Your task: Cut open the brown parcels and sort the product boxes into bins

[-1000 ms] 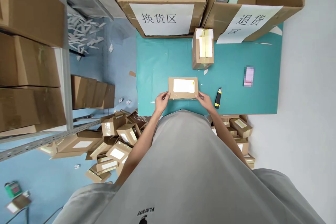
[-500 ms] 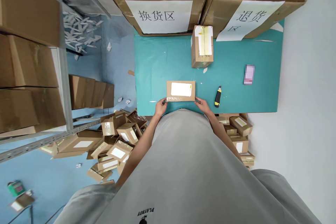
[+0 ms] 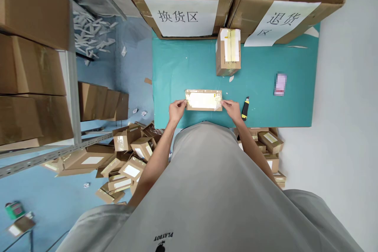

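Between my hands, near the front edge of the teal table (image 3: 171, 67), is a small cardboard box (image 3: 203, 108) with a white label and shiny clear tape on its upper face. My left hand (image 3: 177, 111) pinches the box's left end with thumb and fingers. At the opposite end, the fingers of my right hand (image 3: 232, 109) are closed on the right edge. A black and yellow utility knife (image 3: 245, 108) lies just right of my right hand. Farther back stands a taller taped carton (image 3: 228, 53) with a white label.
Two large open cartons with Chinese signs, the left carton (image 3: 227, 2) and the right carton (image 3: 330, 12), line the table's back. A blurred pink item (image 3: 280, 84) lies at right. Shelving with boxes (image 3: 38, 67) rises at left; discarded boxes (image 3: 131, 169) cover the floor.
My hands have moved up the sides of the small box and grip its ends. The box has turned, so a longer, narrower taped face with a glare-lit label now shows.
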The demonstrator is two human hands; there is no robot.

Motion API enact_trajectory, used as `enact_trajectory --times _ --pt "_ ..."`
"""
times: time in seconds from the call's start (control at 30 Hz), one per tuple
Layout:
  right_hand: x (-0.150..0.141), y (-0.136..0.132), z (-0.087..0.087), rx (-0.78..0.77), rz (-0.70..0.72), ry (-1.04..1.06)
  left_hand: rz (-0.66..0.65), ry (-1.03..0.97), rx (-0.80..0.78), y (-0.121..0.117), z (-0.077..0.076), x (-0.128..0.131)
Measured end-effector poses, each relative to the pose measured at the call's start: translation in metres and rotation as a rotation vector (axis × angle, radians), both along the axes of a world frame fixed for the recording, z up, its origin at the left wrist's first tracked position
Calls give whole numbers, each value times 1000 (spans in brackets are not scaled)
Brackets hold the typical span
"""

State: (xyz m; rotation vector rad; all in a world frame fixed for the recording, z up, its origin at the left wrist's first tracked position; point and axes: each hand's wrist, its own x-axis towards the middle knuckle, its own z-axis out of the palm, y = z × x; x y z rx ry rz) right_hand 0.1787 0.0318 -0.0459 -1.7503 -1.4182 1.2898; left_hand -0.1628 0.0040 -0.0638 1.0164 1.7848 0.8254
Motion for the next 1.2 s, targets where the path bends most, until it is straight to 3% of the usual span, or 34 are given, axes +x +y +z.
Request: enact_trajectory --times 0.13,0.27,0.37,0.53,0.83,1.0,1.2 --pt "1 -12 -20 -82 -61 19 6 -110 -74 -15 -21 1" --pt "8 -20 -39 -147 -105 36 0 -63 -107 -31 -39 4" --pt "7 -24 -46 -191 -60 32 0 -46 -157 -37 -46 7" --pt "-5 -27 -45 -238 32 92 -47 -85 -186 -33 -44 18" --pt "10 -14 -27 -54 13 52 -46 -174 -32 -23 -21 6" --pt "3 -12 -34 -130 88 -19 -46 -144 -82 -25 -27 4" --pt "-2 -36 -40 -252 61 -31 -15 -97 -247 -37 -38 5"
